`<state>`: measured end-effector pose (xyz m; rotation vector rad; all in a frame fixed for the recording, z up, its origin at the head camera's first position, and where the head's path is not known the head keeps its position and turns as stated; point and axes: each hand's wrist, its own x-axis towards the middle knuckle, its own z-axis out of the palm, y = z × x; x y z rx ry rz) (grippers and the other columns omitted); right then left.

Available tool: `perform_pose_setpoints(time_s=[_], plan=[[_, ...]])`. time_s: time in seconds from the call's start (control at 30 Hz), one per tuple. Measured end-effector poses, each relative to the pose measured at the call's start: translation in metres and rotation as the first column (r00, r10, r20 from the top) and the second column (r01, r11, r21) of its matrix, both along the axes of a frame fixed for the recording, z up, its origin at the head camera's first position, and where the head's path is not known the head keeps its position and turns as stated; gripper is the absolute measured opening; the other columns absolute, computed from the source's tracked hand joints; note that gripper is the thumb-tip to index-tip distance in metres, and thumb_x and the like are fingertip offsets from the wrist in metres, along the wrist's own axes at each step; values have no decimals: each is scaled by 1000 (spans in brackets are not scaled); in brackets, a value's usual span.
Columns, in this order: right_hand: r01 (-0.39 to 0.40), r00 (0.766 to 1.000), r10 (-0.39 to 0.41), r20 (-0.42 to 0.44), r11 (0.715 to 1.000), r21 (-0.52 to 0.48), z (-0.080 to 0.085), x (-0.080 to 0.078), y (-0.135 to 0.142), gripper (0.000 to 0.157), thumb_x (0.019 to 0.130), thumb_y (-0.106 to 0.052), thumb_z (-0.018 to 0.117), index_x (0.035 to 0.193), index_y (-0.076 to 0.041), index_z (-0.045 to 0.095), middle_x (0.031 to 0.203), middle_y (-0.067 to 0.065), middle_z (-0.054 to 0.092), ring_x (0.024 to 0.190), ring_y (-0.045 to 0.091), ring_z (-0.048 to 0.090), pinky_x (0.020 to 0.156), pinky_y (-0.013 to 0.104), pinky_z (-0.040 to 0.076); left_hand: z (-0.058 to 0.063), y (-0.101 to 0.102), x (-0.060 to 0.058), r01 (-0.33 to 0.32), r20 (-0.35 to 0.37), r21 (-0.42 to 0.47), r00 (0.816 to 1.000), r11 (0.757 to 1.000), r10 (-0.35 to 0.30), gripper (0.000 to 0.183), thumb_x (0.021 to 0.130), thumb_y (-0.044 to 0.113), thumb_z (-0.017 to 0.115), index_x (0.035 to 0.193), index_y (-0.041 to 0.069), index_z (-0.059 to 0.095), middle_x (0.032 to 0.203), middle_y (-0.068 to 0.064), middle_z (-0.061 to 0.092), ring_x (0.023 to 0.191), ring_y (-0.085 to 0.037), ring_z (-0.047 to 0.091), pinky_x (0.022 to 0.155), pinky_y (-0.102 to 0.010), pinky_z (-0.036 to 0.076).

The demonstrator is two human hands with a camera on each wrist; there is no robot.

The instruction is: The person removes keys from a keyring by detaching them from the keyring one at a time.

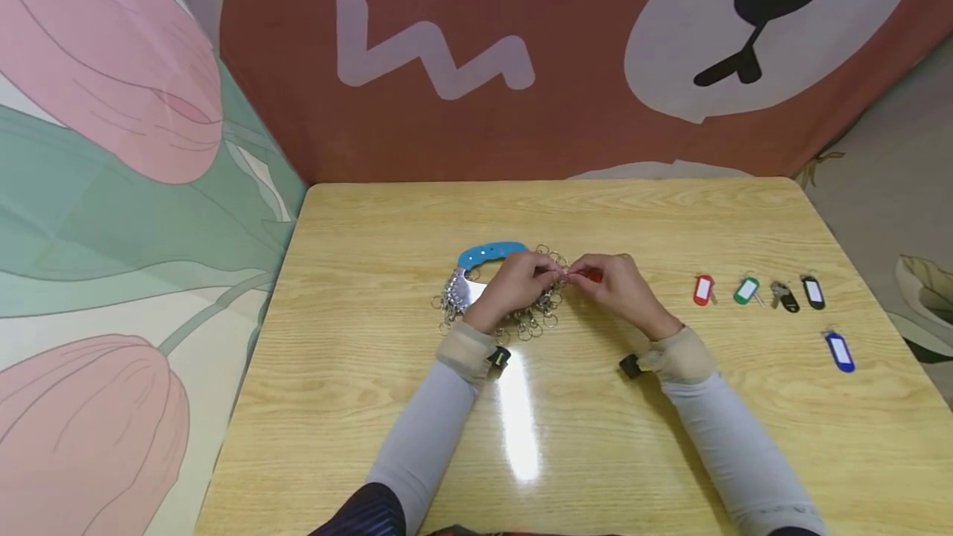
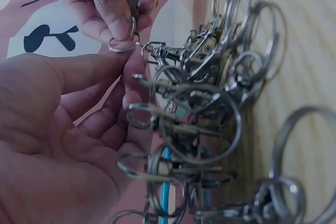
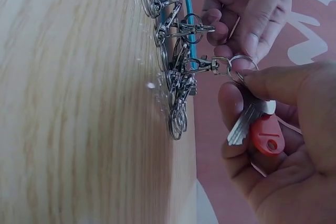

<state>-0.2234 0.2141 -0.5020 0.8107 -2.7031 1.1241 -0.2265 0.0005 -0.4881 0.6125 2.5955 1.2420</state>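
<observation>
A metal key holder with a blue handle [image 1: 491, 252] lies on the table, fringed with many swivel clasps and split rings. My left hand [image 1: 516, 284] is at its right side, pinching a split ring [image 3: 247, 57] that hangs from one clasp [image 3: 205, 65]. Close against it, my right hand [image 1: 616, 286] holds a silver key [image 3: 247, 121] and a red key tag [image 3: 266, 134]. The right thumb and forefinger pinch where the tag's small ring meets the split ring, and they partly hide that spot.
On the right of the wooden table [image 1: 566, 437] lie a red tag [image 1: 703, 289], a green tag [image 1: 746, 290], a black tag with keys [image 1: 787, 298], another black tag [image 1: 813, 292] and a blue tag [image 1: 840, 351]. Printed cloth hangs behind and at the left.
</observation>
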Motion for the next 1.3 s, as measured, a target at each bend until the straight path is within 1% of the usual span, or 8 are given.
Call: perform_pose_setpoints(time_s=[0.07, 0.23, 0.47, 0.6, 0.73, 0.9, 1.1, 1.3], plan=[[12, 1000, -12, -4, 1000, -14, -1, 0, -1, 3, 95, -7, 79, 96, -9, 82, 92, 2, 80, 78, 13, 70, 70, 25, 56, 0, -1, -1, 15, -17, -17, 1000, 1000, -15, 16, 105, 13, 68, 111, 8, 81, 107, -5, 79, 101, -17, 71, 92, -23, 55], [40, 999, -40, 19, 998, -50, -3, -1, -4, 3, 95, -6, 79, 96, -7, 82, 93, 5, 80, 79, 13, 69, 69, 18, 54, -2, -2, -2, 39, -29, -34, 999, 999, -40, 16, 105, 15, 67, 111, 8, 80, 106, -5, 79, 98, -17, 71, 91, -25, 55], [78, 995, -74, 60, 995, -59, -3, -2, -5, 3, 96, -6, 78, 97, -7, 82, 93, 6, 80, 81, 17, 71, 71, 19, 54, -3, -2, -3, 41, -23, -20, 999, 999, -42, 15, 105, 17, 68, 110, 9, 80, 104, -3, 78, 95, -15, 69, 88, -24, 55], [86, 994, -82, 77, 995, -56, -2, 0, -4, 3, 95, -6, 80, 97, -7, 82, 94, 6, 80, 84, 18, 73, 74, 20, 56, -2, -3, -2, 50, -5, -2, 999, 999, -50, 16, 107, 17, 65, 109, 7, 78, 104, -5, 77, 90, -13, 65, 82, -22, 53], [77, 994, -73, 81, 996, -55, -1, 1, -3, 2, 94, -8, 80, 96, -7, 82, 95, 5, 80, 87, 20, 74, 77, 24, 58, -3, -3, -2, 71, 26, 37, 997, 997, -72, 16, 108, 15, 62, 110, 4, 74, 104, -8, 75, 88, -12, 62, 79, -21, 52], [44, 997, -40, 66, 998, -53, 1, 2, -1, 3, 95, -10, 80, 93, -8, 82, 91, 2, 80, 81, 15, 72, 72, 22, 56, -4, -5, -2, 99, 72, 71, 992, 993, -104, 12, 107, 9, 61, 114, 2, 69, 104, -10, 71, 91, -16, 63, 80, -22, 54], [6, 998, -1, 59, 997, -83, 2, 4, -2, 5, 93, -11, 81, 89, -9, 82, 86, 0, 79, 77, 10, 70, 70, 18, 56, -3, -3, -1, 45, 101, 96, 993, 994, -55, 15, 107, 9, 62, 117, 2, 70, 106, -12, 73, 95, -20, 67, 82, -23, 56], [1, 996, 10, 90, 993, -116, -1, 5, -4, 7, 90, -2, 82, 90, -9, 82, 87, 1, 80, 81, 9, 72, 77, 18, 59, -3, -2, -1, 4, 104, 53, 995, 999, -10, 18, 107, 15, 64, 115, 5, 77, 108, -9, 77, 95, -18, 69, 85, -25, 57]])
